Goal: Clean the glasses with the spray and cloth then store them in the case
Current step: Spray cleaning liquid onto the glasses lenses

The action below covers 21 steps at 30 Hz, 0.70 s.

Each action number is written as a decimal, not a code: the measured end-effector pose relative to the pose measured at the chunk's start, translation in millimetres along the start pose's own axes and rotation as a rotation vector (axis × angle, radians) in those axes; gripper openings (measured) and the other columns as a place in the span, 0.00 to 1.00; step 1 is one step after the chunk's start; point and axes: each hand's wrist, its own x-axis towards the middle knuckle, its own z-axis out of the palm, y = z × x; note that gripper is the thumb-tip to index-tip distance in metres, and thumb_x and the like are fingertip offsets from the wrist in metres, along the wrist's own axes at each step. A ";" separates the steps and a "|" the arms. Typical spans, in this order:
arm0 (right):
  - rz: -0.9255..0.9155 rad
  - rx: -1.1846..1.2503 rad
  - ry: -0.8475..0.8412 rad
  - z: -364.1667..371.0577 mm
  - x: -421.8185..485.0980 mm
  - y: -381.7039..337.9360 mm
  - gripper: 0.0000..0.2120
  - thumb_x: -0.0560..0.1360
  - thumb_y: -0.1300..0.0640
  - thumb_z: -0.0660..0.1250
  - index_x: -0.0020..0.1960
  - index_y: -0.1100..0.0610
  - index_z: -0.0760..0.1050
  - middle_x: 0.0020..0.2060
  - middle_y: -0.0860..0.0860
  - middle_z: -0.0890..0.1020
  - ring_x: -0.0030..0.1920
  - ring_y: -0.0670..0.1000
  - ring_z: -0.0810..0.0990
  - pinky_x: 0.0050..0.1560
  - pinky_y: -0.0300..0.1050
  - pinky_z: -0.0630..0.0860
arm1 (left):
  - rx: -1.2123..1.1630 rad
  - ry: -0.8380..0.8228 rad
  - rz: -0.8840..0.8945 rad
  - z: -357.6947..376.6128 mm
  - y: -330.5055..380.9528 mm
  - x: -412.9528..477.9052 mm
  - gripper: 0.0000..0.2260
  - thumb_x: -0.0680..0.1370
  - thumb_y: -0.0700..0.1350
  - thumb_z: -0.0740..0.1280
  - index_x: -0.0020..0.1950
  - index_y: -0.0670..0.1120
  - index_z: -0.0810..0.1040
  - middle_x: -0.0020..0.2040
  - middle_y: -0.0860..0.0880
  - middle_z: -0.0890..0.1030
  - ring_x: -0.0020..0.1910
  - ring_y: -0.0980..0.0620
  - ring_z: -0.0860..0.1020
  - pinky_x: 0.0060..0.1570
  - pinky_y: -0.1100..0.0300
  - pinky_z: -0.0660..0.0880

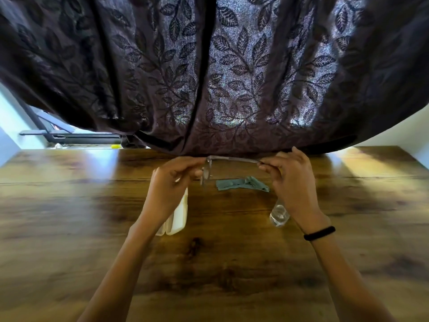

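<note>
Head view of the glasses [207, 169] held in the air above the wooden bench [69, 205], just in front of a dark leaf-patterned curtain [209, 66]. We see the left hand [173, 176] pinched closed on the frame front, at the corner where the lens meets the hinge, and the right hand [291, 175] pinched closed on the far tip of one temple arm, which runs nearly level between the two hands. Each grip is thus clamped on the glasses, one at either end. We judge the glasses to be light, thin and rather fragile: the temple is slender and will flex or strain at the hinge if pulled, and the lenses smear when touched, so hold is best taken on the rim and temples, never on the lens faces. The grey-green cloth [242, 184] lies crumpled on the bench beneath the raised frame; it is soft and limp, and can be gathered anywhere. The small clear spray bottle [279, 214] stands by the right wrist, partly hidden; we judge it smooth and easily tipped. The pale case [178, 217] lies under the left forearm; whether it is open or shut we cannot tell.
</note>
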 end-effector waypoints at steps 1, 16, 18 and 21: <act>-0.011 -0.024 0.003 0.5 -0.5 -1.3 0.04 0.71 0.61 0.69 0.43 0.57 0.82 0.36 0.51 0.83 0.38 0.52 0.79 0.67 0.53 0.64 | 0.006 -0.034 0.007 0.5 6.1 2.0 0.15 0.71 0.39 0.70 0.55 0.53 0.77 0.49 0.60 0.78 0.45 0.64 0.79 0.47 0.72 0.73; -0.141 0.010 0.068 -0.3 -6.5 -9.2 0.05 0.72 0.59 0.66 0.43 0.55 0.81 0.34 0.49 0.82 0.37 0.49 0.78 0.68 0.51 0.62 | 0.492 -0.096 0.055 9.8 12.6 2.8 0.07 0.70 0.47 0.72 0.47 0.49 0.84 0.40 0.56 0.77 0.37 0.53 0.76 0.37 0.56 0.75; -0.131 0.077 0.104 -0.4 -7.5 -10.0 0.06 0.72 0.56 0.67 0.46 0.55 0.81 0.38 0.49 0.83 0.41 0.48 0.79 0.67 0.54 0.65 | 0.496 -0.056 0.072 12.1 10.3 1.4 0.06 0.71 0.46 0.71 0.46 0.49 0.84 0.40 0.54 0.79 0.36 0.54 0.77 0.35 0.58 0.75; -0.064 0.152 0.154 -0.2 -12.2 -6.7 0.13 0.74 0.51 0.64 0.54 0.57 0.79 0.47 0.51 0.82 0.49 0.48 0.77 0.62 0.51 0.69 | 0.420 0.048 0.038 13.0 0.9 -0.2 0.05 0.68 0.45 0.74 0.42 0.47 0.84 0.37 0.55 0.77 0.33 0.61 0.72 0.34 0.75 0.67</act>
